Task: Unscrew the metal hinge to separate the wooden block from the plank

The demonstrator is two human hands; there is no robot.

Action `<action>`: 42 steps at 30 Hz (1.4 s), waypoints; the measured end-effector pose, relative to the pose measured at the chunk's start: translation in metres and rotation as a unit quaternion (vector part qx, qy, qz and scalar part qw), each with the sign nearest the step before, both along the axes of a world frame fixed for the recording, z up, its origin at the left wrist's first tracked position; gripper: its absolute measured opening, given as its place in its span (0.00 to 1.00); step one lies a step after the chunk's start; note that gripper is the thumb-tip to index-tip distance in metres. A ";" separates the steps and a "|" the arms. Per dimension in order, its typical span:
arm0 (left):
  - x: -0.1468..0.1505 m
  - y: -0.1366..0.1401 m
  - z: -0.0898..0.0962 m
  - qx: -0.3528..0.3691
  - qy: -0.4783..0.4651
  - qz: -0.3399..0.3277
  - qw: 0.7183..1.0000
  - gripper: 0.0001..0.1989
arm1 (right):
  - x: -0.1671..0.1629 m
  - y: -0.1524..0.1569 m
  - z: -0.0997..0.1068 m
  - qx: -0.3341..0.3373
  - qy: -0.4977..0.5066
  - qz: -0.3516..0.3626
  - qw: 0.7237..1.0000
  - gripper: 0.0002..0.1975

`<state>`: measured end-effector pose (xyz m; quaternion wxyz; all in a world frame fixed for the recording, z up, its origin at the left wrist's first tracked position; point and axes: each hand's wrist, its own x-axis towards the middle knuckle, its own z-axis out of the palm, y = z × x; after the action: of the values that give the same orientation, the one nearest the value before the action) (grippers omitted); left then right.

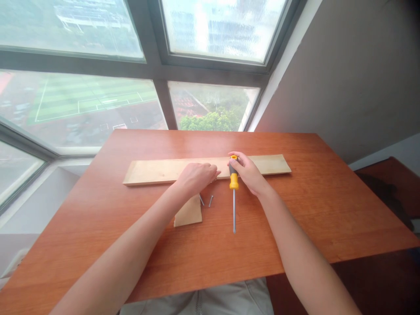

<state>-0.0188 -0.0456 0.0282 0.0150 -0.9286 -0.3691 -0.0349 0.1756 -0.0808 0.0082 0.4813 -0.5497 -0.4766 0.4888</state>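
A long pale wooden board (154,170) lies across the table. Above its middle, my left hand (198,173) is closed with fingertips together; whatever they hold, if anything, is hidden. My right hand (247,170) grips a screwdriver (234,180) by its yellow and black handle, the metal shaft pointing back toward me. Between my forearms lies a small piece of thin wood or cardboard (188,213), partly covered by my left wrist. Two screws or nails (210,201) rest on the table to the right of that piece.
The reddish-brown wooden table (315,210) stands against large windows (215,105) with grey frames. A grey wall (354,78) rises at the right. My legs in light trousers (210,302) are under the front table edge.
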 end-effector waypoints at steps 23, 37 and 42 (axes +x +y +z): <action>-0.036 0.003 0.012 -0.407 -0.374 0.169 0.816 0.14 | 0.021 0.004 0.062 0.380 -0.095 -0.250 0.885 0.18; -0.018 -0.003 0.002 -0.216 -0.196 0.126 0.948 0.11 | -0.002 0.013 0.070 0.424 -0.200 -0.219 0.856 0.17; -0.019 -0.003 0.004 -0.214 -0.196 0.101 0.952 0.11 | -0.007 0.012 0.068 0.417 -0.219 -0.219 0.854 0.16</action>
<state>-0.0382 -0.0481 0.0320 -0.2528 -0.8430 -0.4554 -0.1344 0.1691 -0.0686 0.0767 0.6434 -0.4799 -0.5964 -0.0067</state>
